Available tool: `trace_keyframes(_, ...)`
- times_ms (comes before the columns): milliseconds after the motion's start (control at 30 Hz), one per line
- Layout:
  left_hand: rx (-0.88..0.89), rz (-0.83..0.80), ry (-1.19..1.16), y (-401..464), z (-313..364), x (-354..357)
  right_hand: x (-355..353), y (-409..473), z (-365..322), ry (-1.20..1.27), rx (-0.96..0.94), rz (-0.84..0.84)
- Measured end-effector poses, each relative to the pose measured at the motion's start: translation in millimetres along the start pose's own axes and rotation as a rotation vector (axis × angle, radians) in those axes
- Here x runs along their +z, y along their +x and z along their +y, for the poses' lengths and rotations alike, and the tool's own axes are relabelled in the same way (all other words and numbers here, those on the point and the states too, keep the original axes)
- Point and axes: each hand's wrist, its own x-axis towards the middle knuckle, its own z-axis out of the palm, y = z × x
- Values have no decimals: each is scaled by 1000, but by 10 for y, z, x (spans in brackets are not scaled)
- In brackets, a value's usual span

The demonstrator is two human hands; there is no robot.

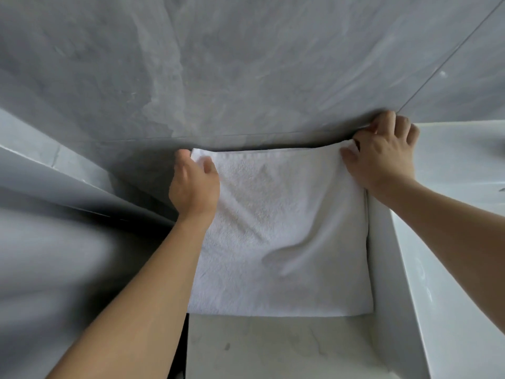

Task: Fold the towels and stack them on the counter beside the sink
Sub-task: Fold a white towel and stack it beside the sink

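towel (pixel 281 231) lies flat, long axis toward wall (pixel 246 64)

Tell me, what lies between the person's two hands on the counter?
The white towel, spread flat. The left hand and right hand each hold a far corner, as the head view shows.

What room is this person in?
Probably a bathroom: a white sink sits on the right, grey stone-look tiles cover the wall, and a white towel lies on the counter.
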Motion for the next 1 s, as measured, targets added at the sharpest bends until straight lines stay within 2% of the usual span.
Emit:
trace_keyframes(100,317,141,314,-251,38,68,-16,-9,3,28,1,9)
trace_keyframes(133,434,152,335,-317,69,102,-13,-3,2,33,-3,12)
trace_keyframes(200,603,71,302,-381,154,193,-9,-1,7,37,-11,19)
trace_keyframes(300,595,-123,243,-294,283,269,8,-16,20,50,-14,43)
trace_keyframes(400,634,-174,269,-168,330,270,8,-12,26,67,-11,60)
trace_keyframes(533,744,-170,246,-67,319,247,21,-1,28,56,-15,76)
trace_keyframes(667,610,-127,145,-60,364,343,45,-3,37,31,-22,83)
trace_keyframes(833,541,-83,170,-225,455,461,60,-3,32,13,-35,98)
trace_keyframes(900,664,-91,86,-336,454,444,63,-6,31,6,-39,99)
trace_keyframes(1000,878,-340,156,-484,321,438,51,-5,53,1,-34,91)
